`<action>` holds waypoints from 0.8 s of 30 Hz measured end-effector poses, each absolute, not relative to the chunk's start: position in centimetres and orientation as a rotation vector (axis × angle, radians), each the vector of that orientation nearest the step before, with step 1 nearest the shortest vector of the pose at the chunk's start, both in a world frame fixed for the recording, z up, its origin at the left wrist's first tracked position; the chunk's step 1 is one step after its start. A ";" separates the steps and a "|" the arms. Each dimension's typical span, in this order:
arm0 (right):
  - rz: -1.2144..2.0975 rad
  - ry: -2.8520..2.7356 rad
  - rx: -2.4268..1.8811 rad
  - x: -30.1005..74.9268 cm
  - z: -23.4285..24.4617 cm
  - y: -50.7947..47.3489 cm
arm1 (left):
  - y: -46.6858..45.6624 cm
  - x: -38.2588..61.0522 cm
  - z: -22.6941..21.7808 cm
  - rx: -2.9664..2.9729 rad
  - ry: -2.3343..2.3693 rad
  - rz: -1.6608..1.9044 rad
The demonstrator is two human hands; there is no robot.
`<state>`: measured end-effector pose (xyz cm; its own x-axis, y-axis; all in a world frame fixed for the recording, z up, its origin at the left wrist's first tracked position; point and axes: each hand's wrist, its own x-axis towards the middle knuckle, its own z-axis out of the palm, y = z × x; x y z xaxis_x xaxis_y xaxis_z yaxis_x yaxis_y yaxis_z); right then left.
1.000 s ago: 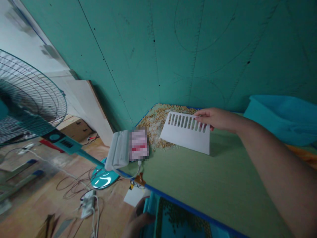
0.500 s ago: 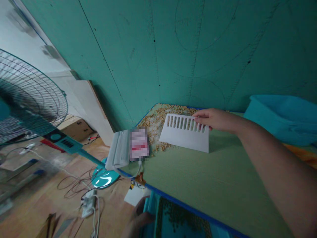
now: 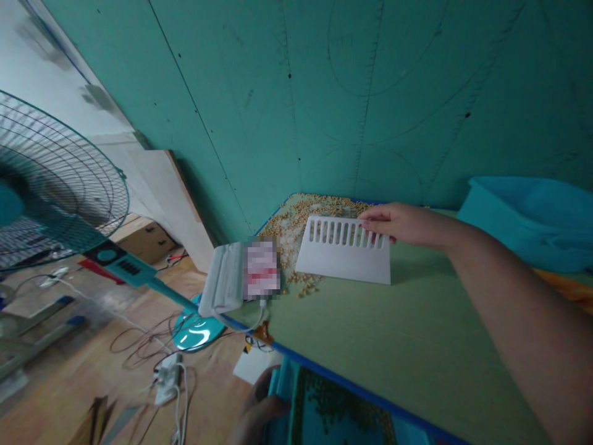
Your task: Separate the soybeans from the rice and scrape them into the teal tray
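Slotted scraper [image 3: 345,266] slants over the surface [image 3: 398,334] beside loose grains [image 3: 285,222], pinched by my right grip [image 3: 403,221]; I should guide its lower edge flat, left grip [image 3: 264,405] clasping the blue bin [image 3: 287,378].

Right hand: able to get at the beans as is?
Likely yes, with the scraper: the right hand holds it close beside the beans, with nothing visible between them. Picking any up would probably mean putting it down first.
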<state>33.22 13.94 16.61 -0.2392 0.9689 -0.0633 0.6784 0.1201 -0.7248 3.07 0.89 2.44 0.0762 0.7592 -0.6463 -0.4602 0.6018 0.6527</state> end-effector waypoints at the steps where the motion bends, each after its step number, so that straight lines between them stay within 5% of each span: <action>1: 0.914 -1.993 -1.593 33.1 16.7 13.9 | 0.9 3.1 2.5 0.310 1.174 0.929; 24: 0.976 -2.049 -1.525 32.4 16.8 13.6 | 0.7 3.1 3.0 0.263 1.087 0.887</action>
<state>32.35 13.62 16.82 -0.3219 0.9429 -0.0851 0.6603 0.1591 -0.7339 3.11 0.74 2.95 0.1717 0.7354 -0.6556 -0.4945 0.6399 0.5882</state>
